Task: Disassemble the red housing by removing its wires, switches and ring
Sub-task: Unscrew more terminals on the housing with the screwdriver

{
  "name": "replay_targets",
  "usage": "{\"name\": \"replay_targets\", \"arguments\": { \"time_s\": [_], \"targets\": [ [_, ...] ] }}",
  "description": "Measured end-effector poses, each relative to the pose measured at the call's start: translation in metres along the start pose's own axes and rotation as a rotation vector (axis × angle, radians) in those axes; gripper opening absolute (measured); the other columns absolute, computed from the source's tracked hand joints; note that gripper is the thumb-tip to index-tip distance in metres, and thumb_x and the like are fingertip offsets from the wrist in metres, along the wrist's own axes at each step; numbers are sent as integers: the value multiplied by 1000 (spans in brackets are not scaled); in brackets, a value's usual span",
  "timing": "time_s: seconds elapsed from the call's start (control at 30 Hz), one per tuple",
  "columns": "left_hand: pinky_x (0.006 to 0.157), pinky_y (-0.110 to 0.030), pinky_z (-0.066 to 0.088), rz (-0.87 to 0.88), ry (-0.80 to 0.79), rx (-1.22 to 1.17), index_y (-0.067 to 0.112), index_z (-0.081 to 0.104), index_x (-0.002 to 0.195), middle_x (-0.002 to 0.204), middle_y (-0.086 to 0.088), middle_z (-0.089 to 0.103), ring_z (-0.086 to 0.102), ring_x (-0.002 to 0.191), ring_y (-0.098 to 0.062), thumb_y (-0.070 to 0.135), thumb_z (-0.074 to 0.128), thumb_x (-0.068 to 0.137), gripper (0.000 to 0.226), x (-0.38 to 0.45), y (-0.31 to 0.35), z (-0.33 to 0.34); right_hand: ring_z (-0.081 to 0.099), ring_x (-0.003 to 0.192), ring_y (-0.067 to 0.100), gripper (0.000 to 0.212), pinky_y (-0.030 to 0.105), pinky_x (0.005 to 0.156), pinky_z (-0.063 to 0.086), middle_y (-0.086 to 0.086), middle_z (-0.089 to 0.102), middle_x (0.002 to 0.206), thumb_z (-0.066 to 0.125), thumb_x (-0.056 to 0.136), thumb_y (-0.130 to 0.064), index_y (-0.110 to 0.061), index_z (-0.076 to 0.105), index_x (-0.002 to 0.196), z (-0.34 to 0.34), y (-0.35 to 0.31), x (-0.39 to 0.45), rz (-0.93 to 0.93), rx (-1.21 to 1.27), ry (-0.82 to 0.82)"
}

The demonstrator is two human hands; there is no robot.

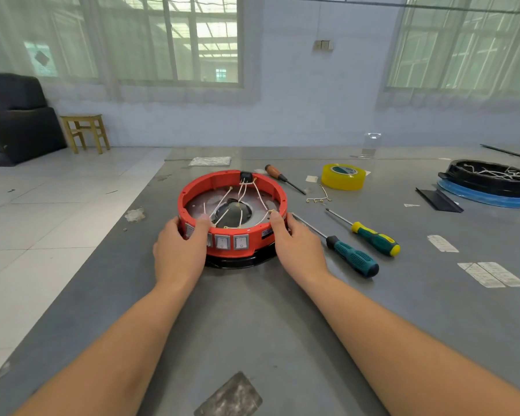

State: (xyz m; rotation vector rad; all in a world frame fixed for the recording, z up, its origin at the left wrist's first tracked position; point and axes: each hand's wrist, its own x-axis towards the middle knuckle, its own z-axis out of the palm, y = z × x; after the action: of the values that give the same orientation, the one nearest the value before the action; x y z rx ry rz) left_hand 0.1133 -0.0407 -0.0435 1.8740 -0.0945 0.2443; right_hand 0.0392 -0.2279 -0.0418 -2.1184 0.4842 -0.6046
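A grey worktop [282, 310] stands in a pale room with curtained windows, and the red housing [232, 211] sits on it, resting on a black base [240, 261]. The left hand [179, 250] grips the housing's near left wall, thumb hooked over the rim. The right hand [299, 247] grips the near right wall the same way. White wires [240, 199] cross the inside (several run up to a black part on the far rim), and grey switches [231, 242] line the near wall between the hands. Right of the housing lie two screwdrivers [370, 235]; beyond those sits a yellow tape roll [342, 176].
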Motion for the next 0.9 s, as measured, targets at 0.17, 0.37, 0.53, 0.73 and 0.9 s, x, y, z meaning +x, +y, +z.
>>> {"name": "replay_targets", "arguments": {
  "time_s": [0.17, 0.37, 0.53, 0.73, 0.9],
  "targets": [
    [80, -1, 39, 125, -3, -178, 33, 58, 133, 106, 37, 55, 57, 101, 22, 40, 70, 98, 37, -6, 2, 0, 46, 140, 14, 82, 45, 117, 38, -15, 56, 144, 36, 79, -79, -47, 31, 155, 0, -3, 4, 26, 289, -40],
    [118, -45, 44, 163, -121, -424, 40, 31, 161, 155, 23, 46, 50, 141, -6, 32, 68, 103, 69, -12, 7, 2, 74, 105, 20, 60, 39, 88, 62, -7, 76, 114, 63, 97, -44, -59, 34, 147, 1, 6, 7, 25, 629, -158],
    [99, -50, 59, 74, -355, -799, 66, 34, 149, 154, 19, 52, 60, 136, -21, 26, 74, 94, 79, -25, 12, 4, 74, 103, 25, 54, 37, 85, 61, -4, 78, 105, 62, 101, -27, -49, 44, 146, -3, 7, 5, -5, 809, -146],
    [105, -49, 56, -249, -436, -987, 24, 32, 161, 134, -12, 72, 73, 118, -30, 9, 79, 81, 94, -24, 4, 10, 73, 107, 27, 53, 43, 94, 59, 4, 76, 112, 59, 103, -20, -42, 45, 149, 1, 2, 0, -27, 851, -159],
    [98, -59, 57, -357, -602, -1069, 21, 45, 146, 133, -26, 69, 68, 118, -51, 0, 80, 81, 77, -23, 2, 4, 72, 109, 24, 50, 44, 96, 58, 1, 76, 114, 59, 103, -24, -41, 45, 148, 0, 5, 1, -23, 821, -179]
  ]
}}
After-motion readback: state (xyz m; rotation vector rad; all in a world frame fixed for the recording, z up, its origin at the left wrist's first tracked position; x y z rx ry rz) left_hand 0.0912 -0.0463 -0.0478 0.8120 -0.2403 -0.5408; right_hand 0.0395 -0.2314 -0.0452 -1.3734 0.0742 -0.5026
